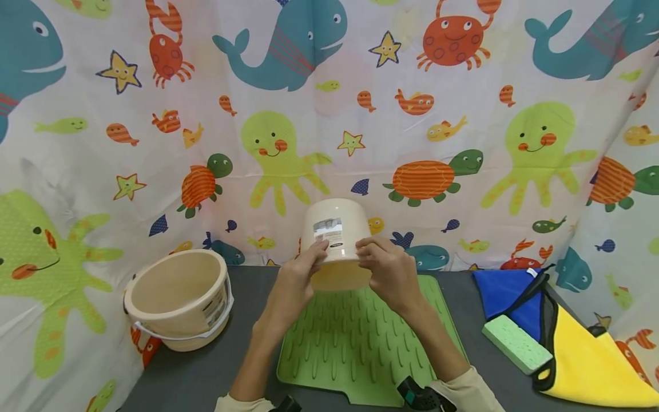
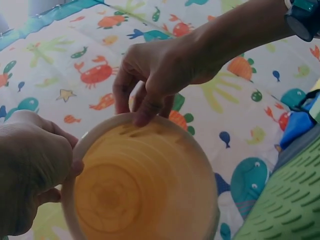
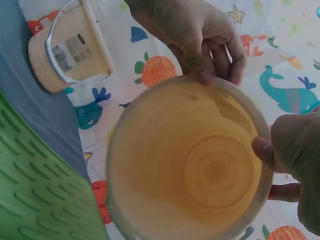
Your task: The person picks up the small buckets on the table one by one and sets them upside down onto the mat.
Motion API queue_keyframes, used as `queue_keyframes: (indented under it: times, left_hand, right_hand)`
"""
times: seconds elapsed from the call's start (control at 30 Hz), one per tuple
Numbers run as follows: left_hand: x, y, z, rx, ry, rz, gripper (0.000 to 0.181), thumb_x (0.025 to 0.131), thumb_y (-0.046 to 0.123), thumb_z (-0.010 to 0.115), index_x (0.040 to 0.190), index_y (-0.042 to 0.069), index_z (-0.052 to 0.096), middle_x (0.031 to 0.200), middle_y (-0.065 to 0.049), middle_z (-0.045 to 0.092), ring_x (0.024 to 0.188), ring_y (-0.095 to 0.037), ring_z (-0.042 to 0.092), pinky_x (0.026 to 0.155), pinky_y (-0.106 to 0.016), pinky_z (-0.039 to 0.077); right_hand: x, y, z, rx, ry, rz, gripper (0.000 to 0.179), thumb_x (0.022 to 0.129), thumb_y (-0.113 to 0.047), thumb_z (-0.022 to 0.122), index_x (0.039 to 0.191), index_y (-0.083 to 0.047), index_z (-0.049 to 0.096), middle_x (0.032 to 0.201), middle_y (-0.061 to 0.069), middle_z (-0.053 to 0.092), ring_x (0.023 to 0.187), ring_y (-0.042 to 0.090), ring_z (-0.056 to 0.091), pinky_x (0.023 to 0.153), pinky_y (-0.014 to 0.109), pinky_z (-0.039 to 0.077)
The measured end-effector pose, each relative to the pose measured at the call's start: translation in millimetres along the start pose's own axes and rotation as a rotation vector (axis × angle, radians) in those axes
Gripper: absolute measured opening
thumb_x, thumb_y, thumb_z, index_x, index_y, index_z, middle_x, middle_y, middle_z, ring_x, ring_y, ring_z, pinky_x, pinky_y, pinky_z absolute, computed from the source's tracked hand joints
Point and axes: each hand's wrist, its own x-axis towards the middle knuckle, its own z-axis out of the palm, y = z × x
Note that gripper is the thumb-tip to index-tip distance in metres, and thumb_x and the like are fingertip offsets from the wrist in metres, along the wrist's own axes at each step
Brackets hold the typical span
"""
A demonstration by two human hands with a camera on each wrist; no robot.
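A cream plastic tub with a paper label is held up, bottom end raised and mouth tipped down toward me. My left hand pinches its rim on the left, thumb on the near side. On the opposite side my right hand grips the rim between thumb and fingers. Both wrist views look into the tub's hollow inside, where ring marks show on the bottom and nothing lies within. Beneath the tub is a green ridged mat.
To the left stands a cream bucket with a wire handle. At the right lie a green sponge, a blue cloth and a yellow cloth with black edging. A sea-animal curtain hangs behind the dark table.
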Motion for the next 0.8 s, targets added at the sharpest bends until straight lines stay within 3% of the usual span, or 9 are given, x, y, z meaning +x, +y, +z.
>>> queue_keyframes:
  times: [0.2, 0.37, 0.47, 0.6, 0.8]
  left_hand:
    - [-5.0, -8.9, 8.4, 0.037, 0.064, 0.037, 0.047, 0.096, -0.012, 0.064, 0.142, -0.001, 0.062, 0.131, -0.017, 0.073, 0.114, -0.028, 0.075, 0.092, -0.034, 0.062]
    - [-21.8, -25.6, 20.5, 0.100, 0.120, 0.113, 0.026, 0.092, -0.010, 0.069, 0.116, -0.002, 0.075, 0.135, -0.017, 0.071, 0.126, -0.031, 0.069, 0.082, -0.031, 0.064]
    - [-36.6, -39.4, 32.6, 0.140, 0.139, 0.145, 0.021, 0.084, -0.014, 0.077, 0.099, 0.000, 0.078, 0.127, -0.016, 0.071, 0.118, -0.031, 0.071, 0.078, -0.030, 0.064]
    - [-54.1, -52.2, 45.8, 0.184, 0.108, 0.163, 0.025, 0.077, -0.016, 0.082, 0.090, 0.005, 0.078, 0.108, -0.009, 0.069, 0.102, -0.023, 0.068, 0.077, -0.029, 0.063]
    - [-72.6, -54.4, 46.0, 0.237, 0.001, 0.195, 0.038, 0.068, -0.022, 0.084, 0.083, 0.012, 0.076, 0.093, 0.000, 0.064, 0.089, -0.014, 0.065, 0.070, -0.026, 0.058]
  right_hand:
    - [-5.8, 10, 14, -0.032, 0.067, -0.081, 0.023, 0.074, 0.012, 0.086, 0.083, -0.005, 0.074, 0.093, 0.006, 0.071, 0.087, 0.024, 0.074, 0.058, 0.032, 0.061]
    - [-22.3, 20, 35, -0.071, 0.103, -0.180, 0.024, 0.075, 0.008, 0.087, 0.077, -0.010, 0.072, 0.083, 0.002, 0.065, 0.076, 0.018, 0.067, 0.045, 0.025, 0.049]
    - [-38.2, 26, 50, -0.080, 0.093, -0.225, 0.024, 0.081, 0.003, 0.083, 0.072, -0.012, 0.067, 0.079, 0.000, 0.061, 0.069, 0.014, 0.061, 0.042, 0.019, 0.036]
    - [-56.8, 34, 63, -0.117, 0.065, -0.279, 0.027, 0.084, 0.003, 0.078, 0.069, -0.013, 0.062, 0.078, -0.001, 0.059, 0.067, 0.012, 0.055, 0.045, 0.018, 0.029]
    - [-72.5, 31, 57, -0.152, -0.089, -0.341, 0.031, 0.069, 0.007, 0.085, 0.074, -0.015, 0.064, 0.087, -0.002, 0.069, 0.080, 0.014, 0.066, 0.048, 0.021, 0.041]
